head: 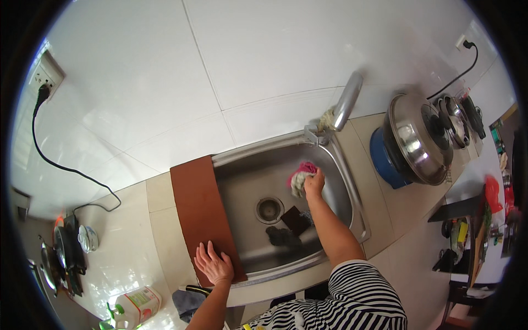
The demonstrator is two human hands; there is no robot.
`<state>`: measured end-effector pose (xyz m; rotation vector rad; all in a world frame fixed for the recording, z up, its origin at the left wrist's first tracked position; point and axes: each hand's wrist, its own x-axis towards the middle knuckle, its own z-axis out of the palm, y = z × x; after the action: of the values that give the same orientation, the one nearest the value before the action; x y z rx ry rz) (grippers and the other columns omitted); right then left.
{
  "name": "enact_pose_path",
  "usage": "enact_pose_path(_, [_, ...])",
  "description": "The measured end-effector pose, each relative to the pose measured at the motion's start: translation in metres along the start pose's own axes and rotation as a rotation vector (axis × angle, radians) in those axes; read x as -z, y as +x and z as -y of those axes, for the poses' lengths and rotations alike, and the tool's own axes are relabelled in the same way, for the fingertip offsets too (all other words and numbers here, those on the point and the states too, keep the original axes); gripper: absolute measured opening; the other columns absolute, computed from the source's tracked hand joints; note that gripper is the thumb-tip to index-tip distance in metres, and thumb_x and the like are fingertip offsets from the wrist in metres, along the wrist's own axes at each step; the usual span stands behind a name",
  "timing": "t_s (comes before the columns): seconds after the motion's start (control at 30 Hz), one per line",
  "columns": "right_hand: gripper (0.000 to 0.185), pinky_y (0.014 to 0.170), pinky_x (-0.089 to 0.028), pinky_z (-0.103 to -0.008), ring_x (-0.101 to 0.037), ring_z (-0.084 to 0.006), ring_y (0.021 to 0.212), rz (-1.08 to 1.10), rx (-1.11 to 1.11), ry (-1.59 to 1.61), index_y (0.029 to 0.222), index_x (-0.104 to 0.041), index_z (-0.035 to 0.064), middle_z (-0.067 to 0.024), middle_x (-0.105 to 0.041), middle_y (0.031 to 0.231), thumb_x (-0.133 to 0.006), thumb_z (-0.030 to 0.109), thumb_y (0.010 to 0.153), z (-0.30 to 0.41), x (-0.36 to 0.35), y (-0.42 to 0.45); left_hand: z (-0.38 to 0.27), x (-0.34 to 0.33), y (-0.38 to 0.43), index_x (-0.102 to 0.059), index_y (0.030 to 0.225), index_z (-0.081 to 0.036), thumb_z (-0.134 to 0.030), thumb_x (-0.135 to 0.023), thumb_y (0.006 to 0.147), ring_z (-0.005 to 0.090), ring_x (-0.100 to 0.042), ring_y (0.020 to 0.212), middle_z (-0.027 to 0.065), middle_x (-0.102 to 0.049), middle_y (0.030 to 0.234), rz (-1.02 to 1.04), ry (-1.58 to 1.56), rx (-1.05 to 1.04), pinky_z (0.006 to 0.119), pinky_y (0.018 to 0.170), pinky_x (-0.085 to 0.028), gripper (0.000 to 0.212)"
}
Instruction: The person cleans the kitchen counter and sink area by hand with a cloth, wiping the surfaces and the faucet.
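My right hand (315, 181) is closed around a bunched pink and cream cloth (302, 177), held over the right part of a stainless steel sink (243, 181). My left hand (213, 264) lies with its fingers spread on the near end of a reddish-brown board (198, 206), which spans the sink's left edge. In the basin, near the drain strainer (269, 209), are a dark square pad (295, 220) and a dark, crumpled piece (282, 237) that looks like cloth. A metal faucet (347, 101) rises at the back right corner, with a light rag beside its base.
A large lidded steel pan (418, 138) sits on a blue base (381, 159) right of the sink. At the left are a lidded ceramic pot (88, 238), dark pans and a black power cord (66, 167). A plastic jug (138, 306) and a grey cloth (187, 304) lie near the front left.
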<state>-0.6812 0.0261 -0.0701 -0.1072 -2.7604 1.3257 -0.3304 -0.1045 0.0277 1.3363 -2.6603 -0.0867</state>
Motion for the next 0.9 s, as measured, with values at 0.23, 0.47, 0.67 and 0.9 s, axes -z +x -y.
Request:
enact_pose_path(0.23, [0.047,0.085,-0.037,-0.0416,-0.046,-0.0352,0.094,-0.328,0.066,0.148,0.110,-0.048,-0.0008,-0.0207,-0.045,0.108,-0.063,0.022,0.072,0.069,-0.039,0.031,-0.001,-0.004,0.003,-0.040,0.121,-0.009,-0.018,-0.054,0.070,0.0323,-0.028,0.121,0.0141,-0.034,0.128,-0.006,0.011,0.002,0.047,0.102,-0.018,0.053])
enact_pose_path(0.47, [0.047,0.079,-0.042,-0.0413,-0.049,-0.0334,0.094,-0.013,0.328,-0.199,0.110,-0.052,0.0141,-0.0165,-0.050,0.103,-0.068,0.031,0.069,0.067,-0.042,0.045,-0.004,-0.005,0.007,-0.041,0.120,-0.009,-0.017,-0.054,0.069,0.0331,-0.029,0.120,0.0139,-0.034,0.128,0.003,0.038,-0.004,0.047,0.102,-0.019,0.054])
enact_pose_path(0.67, [0.045,0.074,-0.042,-0.0421,-0.052,-0.0395,0.087,0.094,0.253,-0.220,0.080,-0.057,-0.0081,-0.0268,-0.055,0.093,-0.055,0.037,0.080,0.042,-0.004,0.065,-0.005,-0.009,0.003,-0.041,0.120,-0.009,-0.016,-0.053,0.069,0.0337,-0.029,0.119,0.0138,-0.034,0.128,0.002,0.043,0.003,0.047,0.101,-0.020,0.053])
enact_pose_path(0.9, [0.045,0.076,-0.043,-0.0392,-0.056,-0.0349,0.088,0.582,0.080,0.067,0.099,-0.055,-0.0027,-0.0228,-0.059,0.091,-0.055,0.037,0.078,0.028,0.055,0.044,-0.037,0.003,0.009,-0.045,0.115,-0.011,-0.009,-0.055,0.069,0.0321,-0.034,0.116,0.0123,-0.040,0.123,-0.011,0.104,0.113,0.047,0.099,-0.024,0.047])
